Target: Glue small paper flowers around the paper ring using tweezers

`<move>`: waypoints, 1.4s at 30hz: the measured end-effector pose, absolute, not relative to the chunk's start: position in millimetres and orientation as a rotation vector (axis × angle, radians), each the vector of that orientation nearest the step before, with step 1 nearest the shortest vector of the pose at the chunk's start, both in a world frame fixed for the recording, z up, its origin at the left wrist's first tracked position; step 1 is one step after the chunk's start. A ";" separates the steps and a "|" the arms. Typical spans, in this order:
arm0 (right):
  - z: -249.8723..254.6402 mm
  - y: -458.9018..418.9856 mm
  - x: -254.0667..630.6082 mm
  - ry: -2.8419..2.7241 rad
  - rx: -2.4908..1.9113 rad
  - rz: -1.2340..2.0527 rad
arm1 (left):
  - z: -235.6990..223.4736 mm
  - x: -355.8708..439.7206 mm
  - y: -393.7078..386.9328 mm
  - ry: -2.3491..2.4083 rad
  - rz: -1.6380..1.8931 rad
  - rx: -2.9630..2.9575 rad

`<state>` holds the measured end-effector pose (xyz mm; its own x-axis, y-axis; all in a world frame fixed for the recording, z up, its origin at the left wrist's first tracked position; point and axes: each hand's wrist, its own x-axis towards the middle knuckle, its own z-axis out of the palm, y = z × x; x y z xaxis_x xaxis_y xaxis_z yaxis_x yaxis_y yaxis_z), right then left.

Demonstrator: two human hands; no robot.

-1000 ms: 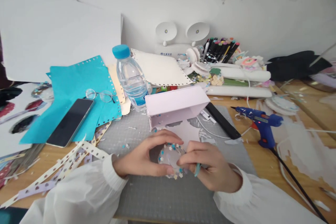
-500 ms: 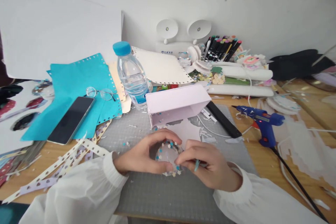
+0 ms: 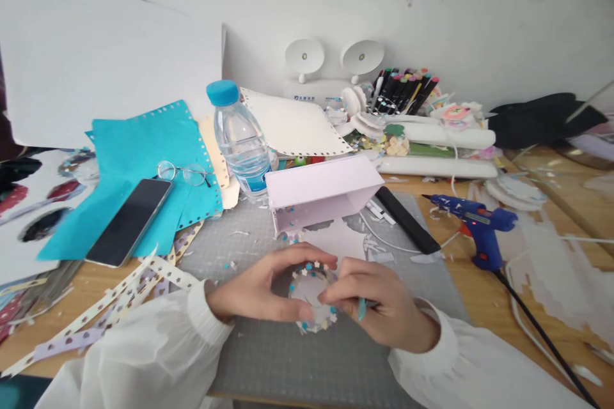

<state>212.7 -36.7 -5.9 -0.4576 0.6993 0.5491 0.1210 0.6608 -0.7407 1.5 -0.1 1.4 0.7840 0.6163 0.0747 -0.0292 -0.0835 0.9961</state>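
Observation:
My left hand point(image 3: 268, 286) curls round a small round white paper piece point(image 3: 309, 291), thumb on its near side and fingers along its far side. Tiny blue, white and cream stars line the rim of this piece. My right hand point(image 3: 371, 297) is closed at its right side, fingertips pinched over the inside of the ring. A slim pale teal object point(image 3: 361, 308) pokes out below the right fingers; its other end is hidden in the grip. Just beyond the hands stands an open lilac paper box point(image 3: 323, 182), with a scalloped white paper point(image 3: 338, 239) before it.
A grey cutting mat point(image 3: 307, 364) lies under the hands. To the right rests a blue glue gun point(image 3: 480, 220) with its cord. A water bottle point(image 3: 242, 147), phone point(image 3: 129, 222), glasses point(image 3: 194, 174) and punched paper strips point(image 3: 110, 300) are on the left. Markers point(image 3: 405, 92) stand behind.
The round piece has shifted slightly toward me and shows more of its inside. My right fingertips have moved from its rim toward its middle. The left hand still holds it.

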 end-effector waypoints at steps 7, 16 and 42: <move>-6.7 -39.5 210.6 -1.927 -0.643 0.817 | 2.4 1.6 0.9 0.459 0.550 1.576; -8.8 -41.0 209.5 -1.895 -0.644 0.859 | -0.5 1.7 0.6 0.462 0.561 1.557; -2.3 -40.7 207.5 -1.832 -0.759 1.075 | -2.9 1.5 0.5 0.494 0.539 1.516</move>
